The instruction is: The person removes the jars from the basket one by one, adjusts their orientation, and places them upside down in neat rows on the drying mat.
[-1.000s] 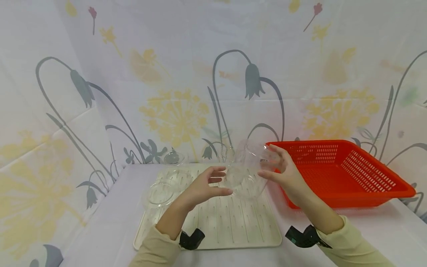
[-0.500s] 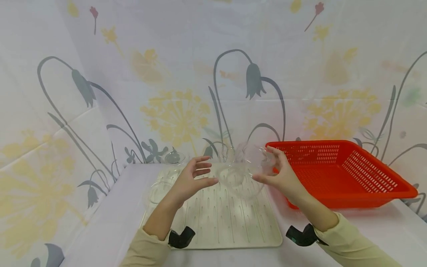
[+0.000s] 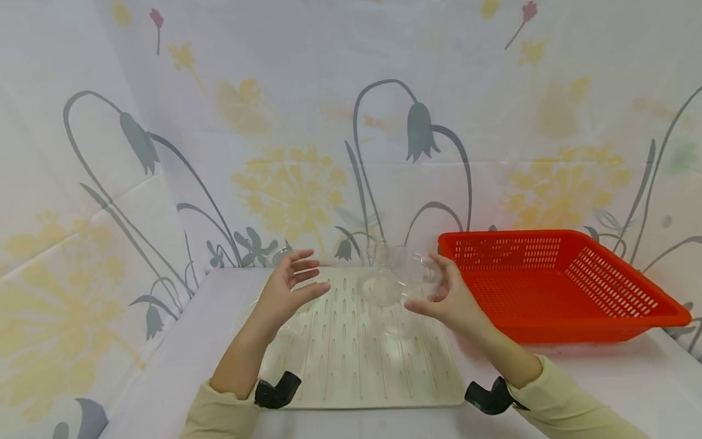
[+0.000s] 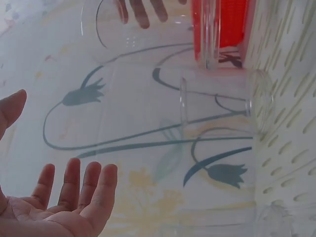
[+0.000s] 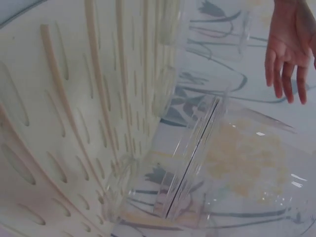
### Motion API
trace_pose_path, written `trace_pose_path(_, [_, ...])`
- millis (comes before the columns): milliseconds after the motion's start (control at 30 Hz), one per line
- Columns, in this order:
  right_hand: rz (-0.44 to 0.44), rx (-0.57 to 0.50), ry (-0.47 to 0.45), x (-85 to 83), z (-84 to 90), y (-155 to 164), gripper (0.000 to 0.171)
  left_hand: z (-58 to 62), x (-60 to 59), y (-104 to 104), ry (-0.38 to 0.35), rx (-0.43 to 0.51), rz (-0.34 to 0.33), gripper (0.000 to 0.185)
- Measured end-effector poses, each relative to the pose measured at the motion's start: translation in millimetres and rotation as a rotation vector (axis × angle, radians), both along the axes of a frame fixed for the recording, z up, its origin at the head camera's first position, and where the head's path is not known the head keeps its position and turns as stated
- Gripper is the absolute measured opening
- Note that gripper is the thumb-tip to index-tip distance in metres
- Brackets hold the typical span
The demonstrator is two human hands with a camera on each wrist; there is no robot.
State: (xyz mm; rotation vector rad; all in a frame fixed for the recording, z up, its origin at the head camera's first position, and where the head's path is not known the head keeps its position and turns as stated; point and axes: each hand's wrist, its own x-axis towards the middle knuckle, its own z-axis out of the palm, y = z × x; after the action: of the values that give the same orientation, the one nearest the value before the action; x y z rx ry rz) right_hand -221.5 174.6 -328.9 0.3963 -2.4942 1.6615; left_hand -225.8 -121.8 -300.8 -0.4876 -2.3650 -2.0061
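My right hand [image 3: 452,299] holds a clear, round, straight-sided container [image 5: 252,168] with a thick ridged rim, its fingers and thumb spread around the side. It is tilted over the cream ribbed tray [image 3: 356,366]. In the left wrist view, fingers show through the held container [image 4: 148,47]. My left hand [image 3: 282,299] is raised over the tray's left part, palm turned inward, fingers loosely bent with nothing in them. Another clear container [image 4: 215,101] stands on the tray below the held one. A further clear container [image 3: 281,255] shows partly behind my left hand.
A red perforated plastic basket [image 3: 570,332] stands on the right, beside the tray. More clear containers [image 5: 207,34] stand along the tray's far left side. A flower-printed cloth [image 3: 307,110] hangs behind the white-covered table [image 3: 181,353].
My left hand has drawn away to the left from the clear container. My right hand has moved slightly left and down with the container, which has tilted.
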Motion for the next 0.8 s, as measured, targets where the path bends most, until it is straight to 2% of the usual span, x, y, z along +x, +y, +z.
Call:
trace_pose_path(200, [-0.007, 0.021, 0.016, -1.4, -8.0, -3.7, 0.093, -0.1, 1.9, -11.3, 0.006, 0.011, 0.040, 0.065])
trace_pose_path(467, [-0.026, 0.007, -0.041, -3.4, -19.3, -8.4, 0.098, 0.3, 6.2, -26.9, 0.023, 0.010, 0.082, 0.065])
trace_pose_path(667, [-0.048, 0.017, -0.040, -4.3, -30.3, -14.2, 0.097, -0.2, 5.5, -39.4, 0.045, 0.005, 0.116, 0.065])
trace_pose_path(800, [-0.059, 0.033, -0.092, -4.8, -34.0, -18.3, 0.098, 0.0, 5.5, -47.7, 0.048, 0.000, 0.150, 0.065])
